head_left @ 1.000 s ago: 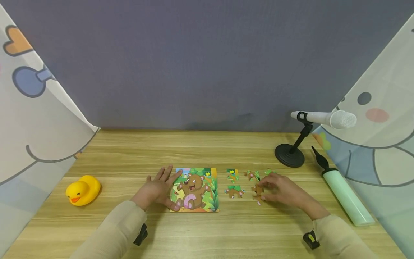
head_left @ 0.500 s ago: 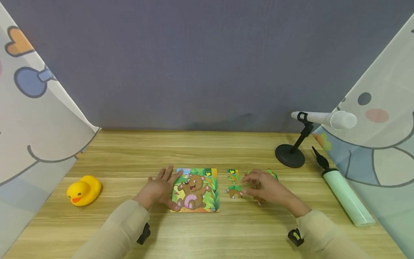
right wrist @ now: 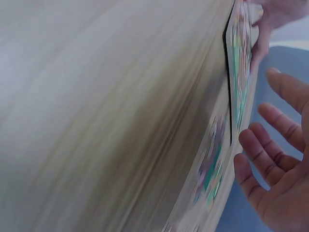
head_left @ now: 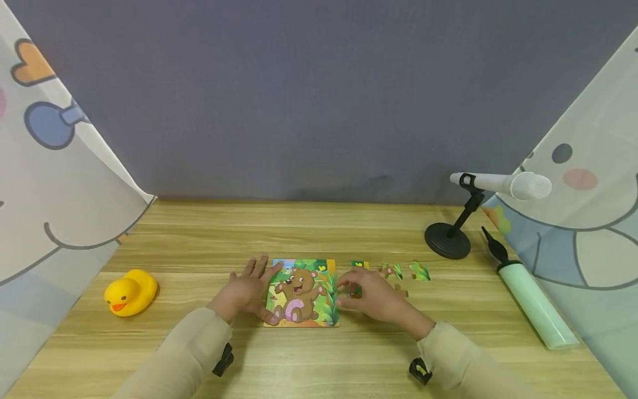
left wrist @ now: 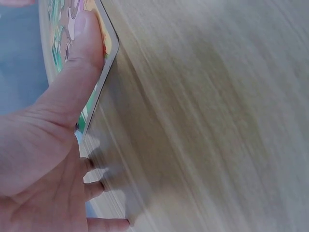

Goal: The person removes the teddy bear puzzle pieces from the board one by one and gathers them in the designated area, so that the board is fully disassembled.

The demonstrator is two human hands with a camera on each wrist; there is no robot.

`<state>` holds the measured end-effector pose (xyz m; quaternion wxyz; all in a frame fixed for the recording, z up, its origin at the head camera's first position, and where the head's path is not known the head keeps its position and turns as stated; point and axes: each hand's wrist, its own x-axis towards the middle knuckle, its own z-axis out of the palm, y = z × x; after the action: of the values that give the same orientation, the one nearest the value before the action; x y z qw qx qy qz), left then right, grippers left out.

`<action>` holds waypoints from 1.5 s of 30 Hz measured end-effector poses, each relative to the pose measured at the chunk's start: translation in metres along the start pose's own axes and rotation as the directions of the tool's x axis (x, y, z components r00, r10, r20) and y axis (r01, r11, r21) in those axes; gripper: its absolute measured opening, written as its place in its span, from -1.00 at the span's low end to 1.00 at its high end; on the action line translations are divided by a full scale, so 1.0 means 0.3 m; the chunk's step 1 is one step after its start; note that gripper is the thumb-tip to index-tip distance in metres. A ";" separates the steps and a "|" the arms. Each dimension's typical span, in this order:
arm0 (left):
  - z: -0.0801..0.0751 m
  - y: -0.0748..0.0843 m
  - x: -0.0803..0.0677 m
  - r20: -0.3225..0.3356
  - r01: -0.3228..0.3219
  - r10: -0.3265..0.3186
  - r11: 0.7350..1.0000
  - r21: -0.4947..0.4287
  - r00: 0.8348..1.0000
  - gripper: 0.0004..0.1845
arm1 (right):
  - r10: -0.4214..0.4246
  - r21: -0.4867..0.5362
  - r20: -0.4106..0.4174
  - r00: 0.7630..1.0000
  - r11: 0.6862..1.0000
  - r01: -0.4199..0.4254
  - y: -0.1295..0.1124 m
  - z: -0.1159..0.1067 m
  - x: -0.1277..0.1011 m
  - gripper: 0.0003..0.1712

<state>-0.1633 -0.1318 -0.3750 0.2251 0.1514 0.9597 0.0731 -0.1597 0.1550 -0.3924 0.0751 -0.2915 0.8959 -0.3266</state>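
A bear picture puzzle board (head_left: 301,292) lies flat on the wooden table (head_left: 319,233). My left hand (head_left: 247,287) rests flat beside the board's left edge, and its thumb (left wrist: 89,38) presses on the board's (left wrist: 104,63) near corner. My right hand (head_left: 363,293) hovers low at the board's right edge with relaxed, straight fingers (right wrist: 270,159) over a loose puzzle piece (right wrist: 210,169) that lies next to the board (right wrist: 239,72). Whether the fingers touch that piece I cannot tell. Three more loose pieces (head_left: 391,270) lie to the right of that hand.
A yellow rubber duck (head_left: 130,292) sits at the table's left. A white microphone on a black stand (head_left: 451,233) and a pale green hand pump (head_left: 530,302) are at the right. Cartoon-printed curtains hang on both sides, and a grey wall stands behind.
My right hand has moved left from the far loose pieces to the board's right edge and now covers the piece nearest the board. The left hand has stayed put.
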 end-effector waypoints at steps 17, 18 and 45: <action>-0.003 0.002 0.003 0.001 0.013 -0.013 1.000 -0.013 1.000 0.32 | -0.002 -0.245 0.052 0.999 0.969 0.014 -0.119 0.125 0.082 -0.53; -0.003 0.002 0.004 -0.002 0.011 -0.011 1.000 -0.013 1.000 0.32 | 0.008 -0.250 0.051 0.999 0.968 0.006 -0.123 0.128 0.084 -0.52; 0.002 -0.003 0.007 -0.001 0.003 -0.003 1.000 -0.030 1.000 0.33 | -0.054 -0.358 0.090 0.994 0.930 0.083 -0.091 0.103 0.121 -0.43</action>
<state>-0.1652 -0.1319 -0.3764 0.2268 0.1464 0.9589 0.0871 -0.1664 0.1009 -0.3971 0.0441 -0.3442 0.9263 -0.1470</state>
